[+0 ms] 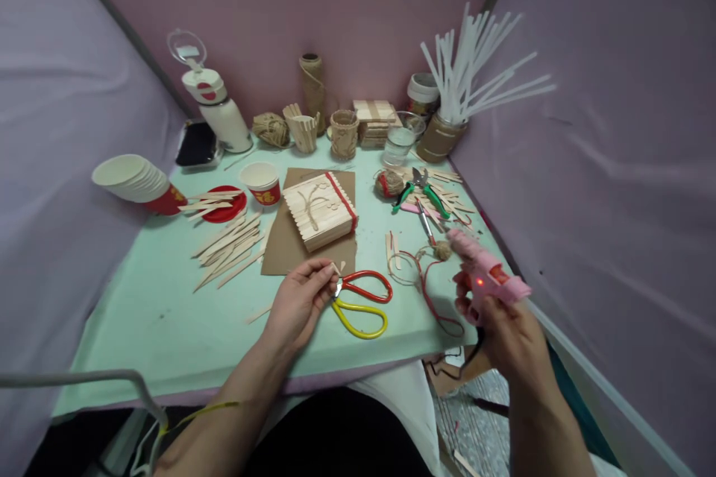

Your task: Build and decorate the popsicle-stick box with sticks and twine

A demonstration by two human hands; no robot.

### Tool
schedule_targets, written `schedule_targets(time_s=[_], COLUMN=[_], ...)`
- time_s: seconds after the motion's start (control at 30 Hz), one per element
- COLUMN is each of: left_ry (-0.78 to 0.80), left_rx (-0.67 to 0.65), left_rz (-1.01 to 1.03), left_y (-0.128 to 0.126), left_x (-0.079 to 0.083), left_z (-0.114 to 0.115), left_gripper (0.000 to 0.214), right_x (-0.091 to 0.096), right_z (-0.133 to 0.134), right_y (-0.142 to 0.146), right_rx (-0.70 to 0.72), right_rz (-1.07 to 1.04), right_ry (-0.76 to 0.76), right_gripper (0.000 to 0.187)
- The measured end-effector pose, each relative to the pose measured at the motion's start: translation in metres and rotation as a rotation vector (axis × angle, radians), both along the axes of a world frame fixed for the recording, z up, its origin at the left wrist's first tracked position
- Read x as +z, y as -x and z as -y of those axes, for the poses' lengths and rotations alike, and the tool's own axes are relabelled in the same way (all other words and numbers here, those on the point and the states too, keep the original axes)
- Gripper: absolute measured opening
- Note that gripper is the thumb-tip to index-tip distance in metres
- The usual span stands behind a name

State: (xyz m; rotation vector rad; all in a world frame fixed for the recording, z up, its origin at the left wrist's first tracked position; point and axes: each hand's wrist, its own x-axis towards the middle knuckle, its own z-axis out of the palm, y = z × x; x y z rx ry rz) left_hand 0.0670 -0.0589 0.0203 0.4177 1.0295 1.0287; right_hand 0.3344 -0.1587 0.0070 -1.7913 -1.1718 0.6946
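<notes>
Two hands are near the front edge of the green table (168, 313). The left hand (299, 302) pinches a tiny wood piece (337, 268) in its fingertips, just beside the red and yellow scissors (363, 303). The right hand (506, 332) grips a pink glue gun (486, 272) over the front right corner. A stick box (320, 210) sits on brown card (280, 246) in the middle.
</notes>
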Motion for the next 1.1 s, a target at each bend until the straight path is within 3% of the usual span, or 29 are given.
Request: schedule_targets(time_s=[0.1, 0.17, 0.33, 0.53, 1.1], left_ry=[0.012, 0.002, -0.041, -0.062, -0.102], left_rx=[0.013, 0.013, -0.011, -0.011, -0.021], left_rz=[0.022, 0.033, 0.057, 0.041, 0.005], left_y=[0.001, 0.002, 0.005, 0.006, 0.005], left_x=[-0.001, -0.002, -0.004, -0.006, -0.006], left_z=[0.001, 0.001, 0.004, 0.005, 0.007], left_gripper=[0.023, 0.021, 0.02, 0.022, 0.02], right_x=[0.004, 0.006, 0.009, 0.014, -0.006], right_z=[-0.003, -0.003, -0.005, -0.01, -0.003], right_y=[0.032, 0.05, 0.075, 0.085, 0.082], right_rx=[0.173, 0.241, 0.303, 0.334, 0.304], right_rz=[-0.36, -0.423, -0.23, -0.102, -0.037], right_ry=[0.112, 0.148, 0.112, 0.04, 0.019], right_gripper=[0.05, 0.052, 0.058, 0.066, 0.062])
